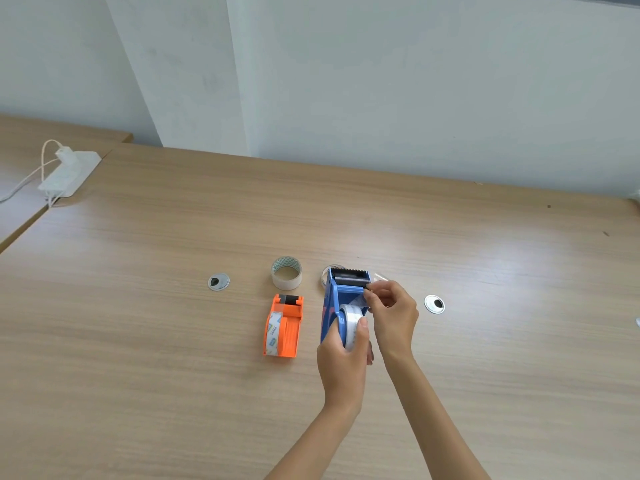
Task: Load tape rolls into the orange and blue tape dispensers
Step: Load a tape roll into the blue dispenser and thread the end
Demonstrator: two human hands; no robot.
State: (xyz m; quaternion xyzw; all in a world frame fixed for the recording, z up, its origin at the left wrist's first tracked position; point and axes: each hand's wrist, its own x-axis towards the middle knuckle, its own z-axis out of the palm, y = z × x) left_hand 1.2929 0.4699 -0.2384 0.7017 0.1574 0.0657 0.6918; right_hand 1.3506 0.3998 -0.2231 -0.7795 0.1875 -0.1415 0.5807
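Blue tape dispenser (pixel 331 306) is on the table (pixel 173 323), right of centre, gripped at its near end by the left hand (pixel 343 358); thumb pressed on the tape roll (pixel 351 323) already seated in it. Right hand (pixel 393 313) is closed in a pinch at the tape's free end, just behind the black cutter head; exactly what the fingertips hold is too small to confirm.

Orange tape dispenser (pixel 283 327) lies to the left, apart from both hands, roll in place; looks loaded. A spare tape roll (pixel 286 277) stands beyond it.

Orientation: blue dispenser's long axis runs near-to-far, leaning slightly right; cutter end points away from the person, roll end towards them. Orange one lies roughly parallel, cutter end also far.

Risks, my read:
- clear tape folds or sticks to itself before reaching the blade; cause: pinch slipping;
- tape tracks skewed over the roller; cause: off-axis pull;
- fingertips catch the serrated blade; cause: pinching this close;
- roll lifts off its hub; cause: thumb easing during the pull.
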